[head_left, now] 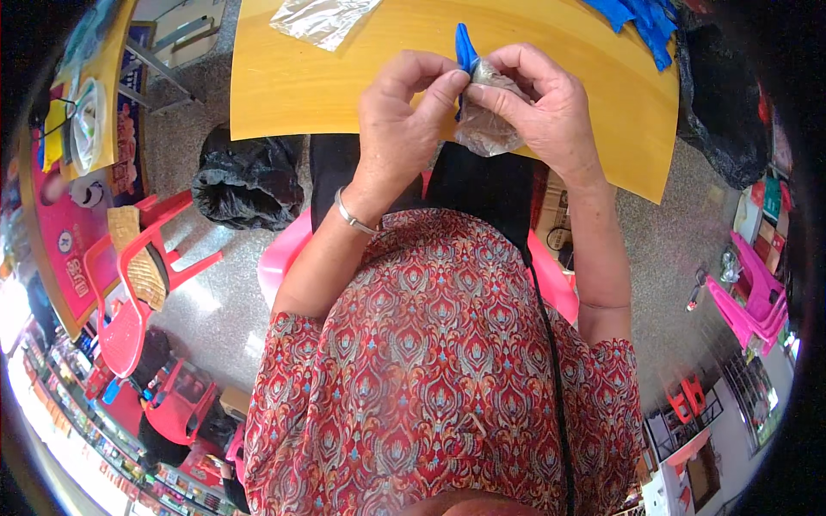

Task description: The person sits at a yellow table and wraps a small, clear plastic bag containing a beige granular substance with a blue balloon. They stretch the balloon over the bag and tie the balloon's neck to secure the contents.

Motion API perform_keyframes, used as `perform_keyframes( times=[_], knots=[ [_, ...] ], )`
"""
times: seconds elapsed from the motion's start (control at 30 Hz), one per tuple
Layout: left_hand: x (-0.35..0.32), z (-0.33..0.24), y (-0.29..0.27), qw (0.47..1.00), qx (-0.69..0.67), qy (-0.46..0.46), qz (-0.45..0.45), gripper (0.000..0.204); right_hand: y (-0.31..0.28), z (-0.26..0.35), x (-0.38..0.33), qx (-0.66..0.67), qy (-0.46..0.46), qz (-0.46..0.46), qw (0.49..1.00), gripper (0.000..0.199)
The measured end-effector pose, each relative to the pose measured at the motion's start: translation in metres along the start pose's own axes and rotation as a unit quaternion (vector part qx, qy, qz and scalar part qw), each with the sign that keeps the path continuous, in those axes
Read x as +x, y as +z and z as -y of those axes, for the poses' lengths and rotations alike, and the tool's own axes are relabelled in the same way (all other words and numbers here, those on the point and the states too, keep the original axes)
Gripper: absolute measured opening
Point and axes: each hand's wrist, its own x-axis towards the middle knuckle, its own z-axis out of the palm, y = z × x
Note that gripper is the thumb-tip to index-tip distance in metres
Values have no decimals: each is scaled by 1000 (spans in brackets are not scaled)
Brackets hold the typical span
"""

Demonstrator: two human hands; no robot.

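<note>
Over the near edge of a yellow wooden table [284,86], both my hands meet on a small crumpled clear plastic bag [483,131]. A folded blue piece [465,47], perhaps a glove or band, sticks up from between the fingertips. My left hand [404,107] pinches the bag's top with thumb and forefinger; a silver bangle sits on that wrist. My right hand [538,103] holds the bag from the other side, fingers curled around its mouth. What the bag contains I cannot tell.
A sheet of clear plastic [323,19] lies at the table's far edge, blue items [641,21] at the far right. A black bag [245,181] sits on the floor to the left, another black bag [718,103] to the right. Red plastic chairs [138,284] stand at left.
</note>
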Motion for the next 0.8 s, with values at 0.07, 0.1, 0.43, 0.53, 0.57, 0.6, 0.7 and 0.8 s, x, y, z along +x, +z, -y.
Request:
perform_keyframes(
  times=[0.07, 0.1, 0.43, 0.53, 0.57, 0.6, 0.7, 0.8],
  knots=[
    [1, 0, 4, 1000, 1, 14, 3, 14, -4, -2, 1, 67, 31, 10, 997, 23],
    [2, 0, 4, 1000, -18, -8, 5, 14, -6, -2, 1, 100, 46, 15, 994, 24],
    [1, 3, 8, 999, -24, -28, -18, 18, 0, -7, 0, 162, 22, -61, 985, 29],
    [0, -2, 9, 997, -58, -45, -5, 17, -2, -11, -2, 157, 0, -70, 985, 25],
    [-1, -3, 9, 997, -65, -50, 1, 17, -4, -11, -2, 161, 22, -69, 984, 24],
    [-2, -4, 8, 996, -63, -61, 11, 15, -7, -11, -1, 164, 43, -68, 983, 24],
    [-5, -3, 9, 996, -55, -67, 23, 12, -10, -9, -1, 183, 55, -69, 979, 23],
    [-6, 3, 12, 998, -47, -32, 2, 12, -10, -9, -2, 194, 53, -63, 978, 22]
  ],
)
